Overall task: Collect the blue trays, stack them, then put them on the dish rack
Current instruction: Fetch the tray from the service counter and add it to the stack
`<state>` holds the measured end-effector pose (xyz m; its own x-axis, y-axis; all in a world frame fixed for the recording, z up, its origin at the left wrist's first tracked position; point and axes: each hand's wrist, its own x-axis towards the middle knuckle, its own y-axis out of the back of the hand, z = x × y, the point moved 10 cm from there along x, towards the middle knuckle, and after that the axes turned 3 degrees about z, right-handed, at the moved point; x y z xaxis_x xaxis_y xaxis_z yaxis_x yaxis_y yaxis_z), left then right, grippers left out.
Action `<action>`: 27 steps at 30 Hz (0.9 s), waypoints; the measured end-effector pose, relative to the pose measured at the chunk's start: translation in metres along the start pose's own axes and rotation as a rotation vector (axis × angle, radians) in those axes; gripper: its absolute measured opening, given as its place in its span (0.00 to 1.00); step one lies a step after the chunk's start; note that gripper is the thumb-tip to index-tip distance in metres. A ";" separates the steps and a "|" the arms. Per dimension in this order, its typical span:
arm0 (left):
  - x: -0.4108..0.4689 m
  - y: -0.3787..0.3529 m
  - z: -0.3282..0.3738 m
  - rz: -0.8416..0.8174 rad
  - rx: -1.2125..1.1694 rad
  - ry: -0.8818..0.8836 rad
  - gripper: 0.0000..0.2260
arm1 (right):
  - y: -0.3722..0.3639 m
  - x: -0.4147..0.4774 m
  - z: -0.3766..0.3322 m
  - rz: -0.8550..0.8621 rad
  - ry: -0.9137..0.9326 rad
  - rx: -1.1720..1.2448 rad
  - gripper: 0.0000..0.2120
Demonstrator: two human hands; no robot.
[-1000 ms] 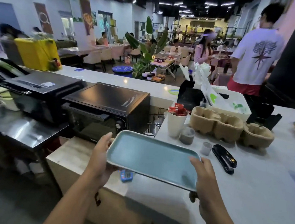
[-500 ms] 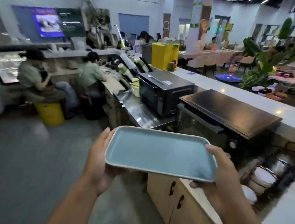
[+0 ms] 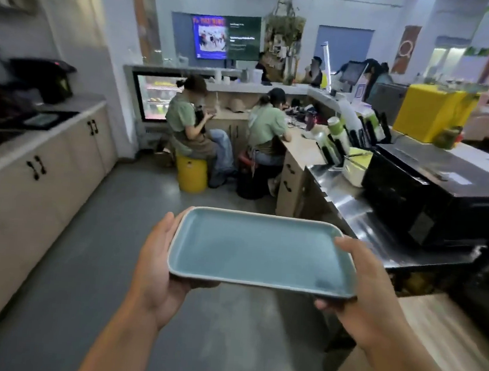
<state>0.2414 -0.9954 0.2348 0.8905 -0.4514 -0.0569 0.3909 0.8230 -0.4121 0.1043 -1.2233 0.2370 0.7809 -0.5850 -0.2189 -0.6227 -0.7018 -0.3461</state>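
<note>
A blue tray (image 3: pixel 261 250) is sitting level in the lower middle of the frame, above the grey floor (image 3: pixel 112 262). It is rectangular with rounded corners, a glazed blue-green inside and a thin pale rim, and it is carrying nothing. The left hand (image 3: pixel 156 266) is clamping its left short edge, thumb along the rim and fingers underneath. The right hand (image 3: pixel 361 287) is gripping the right edge likewise. A black oven (image 3: pixel 431 198) is standing on the steel desk (image 3: pixel 353 206) at right.
</note>
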 end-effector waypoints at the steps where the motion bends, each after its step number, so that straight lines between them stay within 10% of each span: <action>1: 0.009 0.016 0.008 0.017 0.000 -0.006 0.24 | -0.020 0.011 0.005 -0.023 -0.008 -0.007 0.10; 27: 0.359 0.335 0.178 0.508 -0.013 -0.222 0.21 | -0.493 0.426 0.090 -0.471 -0.188 -0.120 0.17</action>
<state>0.7331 -0.8201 0.2387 0.9945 0.0861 -0.0593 -0.1026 0.9132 -0.3944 0.7484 -1.0896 0.2327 0.9662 -0.1189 -0.2286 -0.1941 -0.9193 -0.3423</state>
